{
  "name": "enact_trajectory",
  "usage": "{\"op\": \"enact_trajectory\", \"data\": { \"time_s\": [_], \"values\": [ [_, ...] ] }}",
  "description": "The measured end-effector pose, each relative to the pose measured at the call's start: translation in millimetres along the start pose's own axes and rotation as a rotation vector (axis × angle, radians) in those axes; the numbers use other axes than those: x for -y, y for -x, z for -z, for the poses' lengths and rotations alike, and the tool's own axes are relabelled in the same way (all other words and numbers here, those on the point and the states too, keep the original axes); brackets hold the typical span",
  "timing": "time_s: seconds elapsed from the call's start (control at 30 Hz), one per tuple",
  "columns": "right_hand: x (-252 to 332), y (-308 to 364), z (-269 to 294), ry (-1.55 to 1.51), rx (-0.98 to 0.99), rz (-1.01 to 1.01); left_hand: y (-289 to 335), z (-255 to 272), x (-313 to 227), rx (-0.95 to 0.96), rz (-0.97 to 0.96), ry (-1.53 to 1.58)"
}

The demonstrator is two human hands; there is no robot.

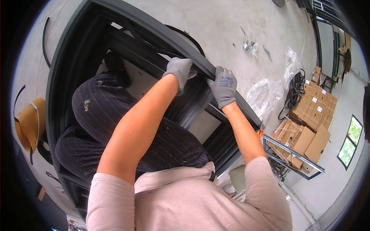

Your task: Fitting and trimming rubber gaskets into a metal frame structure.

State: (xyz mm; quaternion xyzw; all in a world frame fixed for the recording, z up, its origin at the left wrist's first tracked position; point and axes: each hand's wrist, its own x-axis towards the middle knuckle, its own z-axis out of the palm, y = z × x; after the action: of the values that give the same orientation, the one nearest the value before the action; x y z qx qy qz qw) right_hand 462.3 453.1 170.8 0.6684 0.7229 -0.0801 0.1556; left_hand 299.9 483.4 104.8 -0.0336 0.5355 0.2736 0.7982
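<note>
A large dark grey window frame (148,23) surrounds my bent legs, with a crossbar (192,102) below my hands. My right hand (224,87), in a grey glove, is closed over the frame's far bar, its fingers reaching to the outer edge. My left hand (179,72), gloved too, is curled at the inner side of that same bar, a short way left of the right one. What its fingers hold is hidden. A thin black strip (142,40) runs along the inside of the frame toward my left hand, and a black strip loop (190,37) lies beyond the bar.
Clear plastic wrap (266,94) and scraps (248,45) lie on the concrete floor at the right. Beyond are a black cable coil (295,90), stacked cardboard boxes (316,104) and a metal-edged frame (295,154). A yellow-brown roll (32,125) stands at the left.
</note>
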Motion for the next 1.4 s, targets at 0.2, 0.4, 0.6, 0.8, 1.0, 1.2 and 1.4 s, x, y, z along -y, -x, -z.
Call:
{"op": "enact_trajectory", "data": {
  "time_s": [0.2,0.4,0.6,0.8,1.0,1.2,1.4],
  "values": [
    [0.8,-1.0,-3.2,0.022,-0.069,0.022,-23.8,0.8,13.7,0.011,-0.058,-0.218],
    [13.2,-3.5,-7.6,-0.011,-0.072,0.047,-82.9,38.7,44.5,0.038,-0.208,-0.405],
    [-0.1,4.5,-8.4,-0.037,-0.144,0.024,0.8,-10.5,1.4,-0.072,0.083,-0.006],
    [1.9,1.6,-9.8,-0.083,-0.139,0.051,14.5,-5.0,-4.7,-0.156,0.214,0.074],
    [1.7,-3.3,-0.2,-0.081,-0.044,0.025,20.9,-7.7,-7.0,-0.148,0.158,0.015],
    [3.4,1.2,-5.0,-0.069,-0.061,0.04,17.2,-5.2,-7.0,-0.148,0.068,-0.09],
    [-9.9,0.1,-13.8,-0.202,-0.121,0.143,17.5,2.7,-9.6,-0.075,0.206,-0.145]
  ]
}}
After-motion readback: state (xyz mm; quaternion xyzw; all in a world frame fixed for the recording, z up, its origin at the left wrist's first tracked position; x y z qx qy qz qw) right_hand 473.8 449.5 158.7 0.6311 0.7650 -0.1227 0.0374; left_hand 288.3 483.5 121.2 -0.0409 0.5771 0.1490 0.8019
